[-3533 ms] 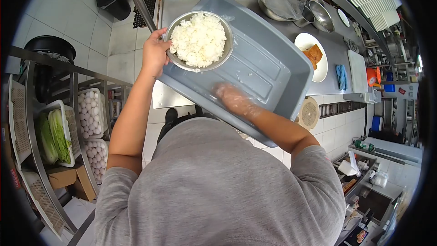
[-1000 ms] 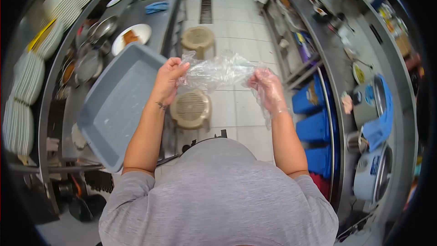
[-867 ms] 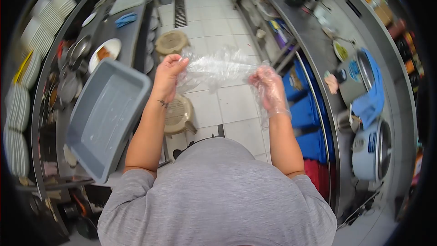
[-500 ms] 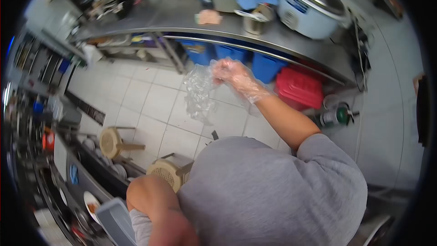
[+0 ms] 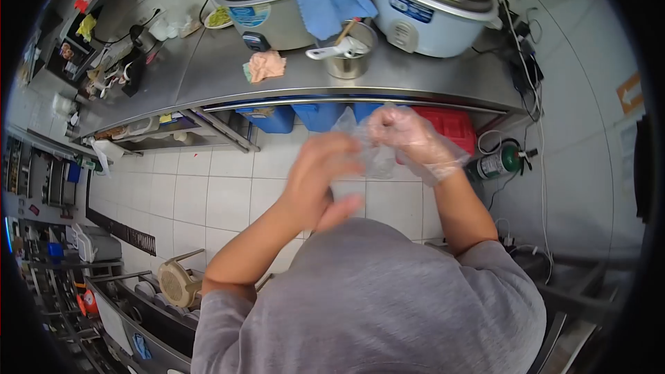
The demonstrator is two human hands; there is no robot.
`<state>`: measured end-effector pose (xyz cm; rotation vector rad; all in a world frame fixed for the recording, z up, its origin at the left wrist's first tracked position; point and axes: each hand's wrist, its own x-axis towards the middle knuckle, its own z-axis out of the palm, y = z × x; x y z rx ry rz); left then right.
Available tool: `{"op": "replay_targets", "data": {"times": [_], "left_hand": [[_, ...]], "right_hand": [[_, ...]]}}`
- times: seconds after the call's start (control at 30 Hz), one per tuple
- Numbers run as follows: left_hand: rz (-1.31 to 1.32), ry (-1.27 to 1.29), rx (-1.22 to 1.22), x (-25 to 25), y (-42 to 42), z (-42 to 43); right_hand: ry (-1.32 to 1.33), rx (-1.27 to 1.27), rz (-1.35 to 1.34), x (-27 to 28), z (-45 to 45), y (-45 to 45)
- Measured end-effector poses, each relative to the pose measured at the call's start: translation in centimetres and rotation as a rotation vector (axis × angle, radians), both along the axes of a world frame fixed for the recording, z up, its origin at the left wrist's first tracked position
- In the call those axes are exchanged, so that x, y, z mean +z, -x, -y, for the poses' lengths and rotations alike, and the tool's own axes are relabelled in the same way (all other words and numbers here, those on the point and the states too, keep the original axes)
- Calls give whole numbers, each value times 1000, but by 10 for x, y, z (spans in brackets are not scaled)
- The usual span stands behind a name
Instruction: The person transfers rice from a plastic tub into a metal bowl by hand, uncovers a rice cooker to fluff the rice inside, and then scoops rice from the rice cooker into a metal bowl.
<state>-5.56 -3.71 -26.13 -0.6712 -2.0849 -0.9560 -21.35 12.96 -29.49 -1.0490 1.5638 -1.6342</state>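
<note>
My right hand (image 5: pixel 407 137) wears a clear disposable plastic glove that reaches the wrist. Its closed fingers hold a second, loose clear plastic glove (image 5: pixel 379 163), crumpled and hanging below them. Bare and blurred by motion, my left hand (image 5: pixel 324 174) is just left of the loose glove, thumb apart from the other fingers and nothing visible in it. Its fingertips come close to the plastic; I cannot tell whether they touch it.
Ahead runs a steel counter (image 5: pixel 201 86) with two large rice cookers, one (image 5: pixel 436 17) at the right, plus a steel pot (image 5: pixel 350 62) and a pink cloth (image 5: pixel 267 66). Blue bins (image 5: pixel 315 116) and a red container (image 5: pixel 450 128) stand below. A stool (image 5: pixel 179 282) is at lower left.
My left hand has risen from beside my body to near the gloved right hand. The right hand, with the loose glove, has moved right and slightly down. The view has turned toward the counter.
</note>
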Motion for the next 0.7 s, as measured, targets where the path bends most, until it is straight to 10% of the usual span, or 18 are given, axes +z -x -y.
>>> {"op": "replay_targets", "data": {"times": [0.33, 0.4, 0.47, 0.53, 0.7], "left_hand": [[1056, -763, -538, -92, 104, 85], [1385, 17, -260, -76, 115, 94], [1403, 83, -257, -77, 124, 104], [1044, -524, -217, -100, 131, 121], [1084, -1682, -648, -37, 136, 165]], "right_hand": [[-198, -120, -398, 42, 108, 42], [-160, -121, -476, 38, 123, 33], [-86, -373, -1001, 47, 133, 23], [46, -391, -1204, 48, 133, 17], [-88, -518, -1090, 35, 187, 25]]}}
